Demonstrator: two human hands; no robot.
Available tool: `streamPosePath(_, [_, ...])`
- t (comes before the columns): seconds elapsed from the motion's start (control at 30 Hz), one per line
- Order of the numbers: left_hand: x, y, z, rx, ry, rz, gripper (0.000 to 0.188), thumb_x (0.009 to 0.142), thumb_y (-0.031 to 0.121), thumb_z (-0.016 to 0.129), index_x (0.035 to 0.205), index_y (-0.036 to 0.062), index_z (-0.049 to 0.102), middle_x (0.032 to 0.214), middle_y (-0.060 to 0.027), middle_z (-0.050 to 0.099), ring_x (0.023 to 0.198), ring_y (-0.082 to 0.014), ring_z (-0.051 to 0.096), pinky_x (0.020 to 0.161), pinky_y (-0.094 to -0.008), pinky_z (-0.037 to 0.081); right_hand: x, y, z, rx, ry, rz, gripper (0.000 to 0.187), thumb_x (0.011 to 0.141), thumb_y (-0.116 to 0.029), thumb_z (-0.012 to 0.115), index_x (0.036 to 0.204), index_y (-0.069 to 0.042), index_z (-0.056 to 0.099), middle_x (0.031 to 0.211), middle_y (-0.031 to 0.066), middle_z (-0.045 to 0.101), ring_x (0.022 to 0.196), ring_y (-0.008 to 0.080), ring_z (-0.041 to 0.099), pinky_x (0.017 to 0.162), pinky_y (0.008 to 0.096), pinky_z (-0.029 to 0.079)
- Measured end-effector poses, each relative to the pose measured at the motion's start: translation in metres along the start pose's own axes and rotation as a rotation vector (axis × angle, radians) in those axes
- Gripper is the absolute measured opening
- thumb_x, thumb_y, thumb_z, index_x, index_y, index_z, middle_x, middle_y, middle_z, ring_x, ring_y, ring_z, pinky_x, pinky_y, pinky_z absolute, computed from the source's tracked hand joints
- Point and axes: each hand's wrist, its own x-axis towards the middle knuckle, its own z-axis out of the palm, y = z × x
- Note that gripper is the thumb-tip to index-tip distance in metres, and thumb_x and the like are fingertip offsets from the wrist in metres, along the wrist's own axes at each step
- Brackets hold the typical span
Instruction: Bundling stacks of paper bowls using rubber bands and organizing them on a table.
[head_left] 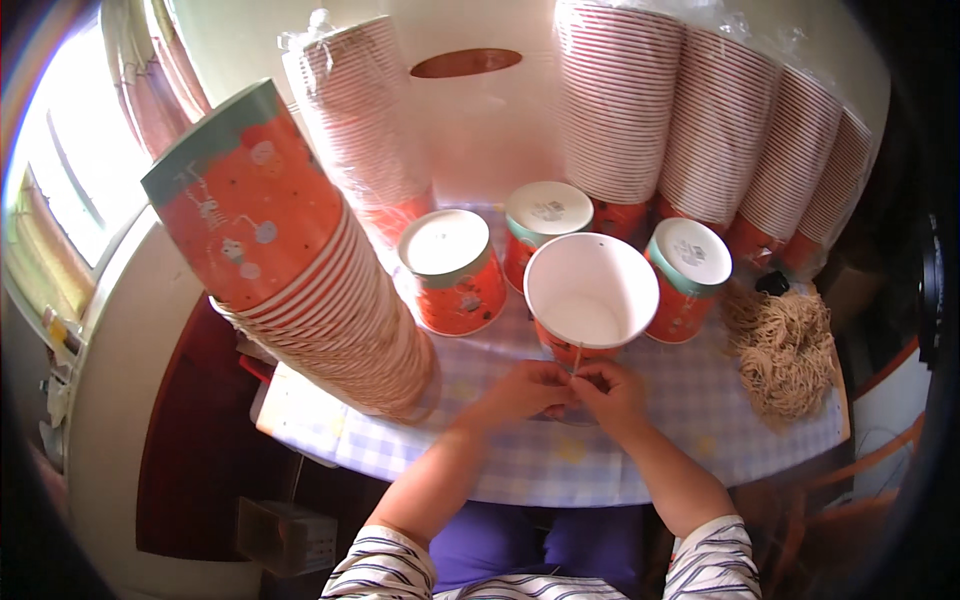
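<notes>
An open orange paper bucket [590, 295] with a white inside stands tilted toward me on the checked tablecloth [690, 420]. Just below its near rim my left hand [522, 392] and my right hand [612, 396] meet, fingertips pinched together on a thin pale string [576, 362] that runs up to the bucket's rim. Both hands rest close to the cloth. A small hole shows near the bucket's far rim.
Three orange buckets stand upside down behind: [452, 270], [545, 225], [685, 275]. A tall nested stack [300, 270] leans at left. Wrapped stacks [700, 120] line the back. A heap of tan strings [785, 350] lies at right. The table's near edge curves below my hands.
</notes>
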Motion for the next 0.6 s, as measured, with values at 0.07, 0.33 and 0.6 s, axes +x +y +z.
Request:
streamPosePath(0.07, [-0.001, 0.0, 0.003, 0.005, -0.011, 0.007, 0.012, 0.081, 0.012, 0.065, 0.089, 0.004, 0.061, 0.08, -0.0024, 0.063, 0.067, -0.008, 0.057, 0.059, -0.0214, 0.047, -0.001, -0.004, 0.001, 0.053, 0.022, 0.016, 0.011, 0.079, -0.008, 0.065, 0.085, 0.001, 0.064, 0.07, 0.0068, 0.065, 0.062, 0.0096, 0.06, 0.056, 0.0227, 0.048])
streamPosePath(0.33, [0.003, -0.003, 0.018, 0.037, -0.071, 0.031, 0.008, 0.082, 0.009, 0.064, 0.084, 0.0014, 0.062, 0.077, -0.0018, 0.062, 0.071, -0.0092, 0.059, 0.062, -0.0233, 0.048, -0.002, -0.007, -0.002, 0.164, 0.131, 0.012, 0.012, 0.081, -0.009, 0.064, 0.086, 0.002, 0.064, 0.071, 0.0052, 0.065, 0.063, 0.0079, 0.058, 0.056, 0.0222, 0.047])
streamPosePath(0.6, [-0.001, -0.008, 0.025, 0.363, -0.11, 0.197, 0.008, 0.078, 0.01, 0.064, 0.081, 0.0017, 0.064, 0.073, -0.0013, 0.063, 0.068, -0.0063, 0.055, 0.061, -0.0241, 0.046, 0.0, -0.016, 0.01, 0.262, 0.223, -0.024, 0.011, 0.082, -0.011, 0.064, 0.086, 0.0, 0.064, 0.07, -0.0001, 0.061, 0.061, 0.0037, 0.053, 0.054, 0.0193, 0.043])
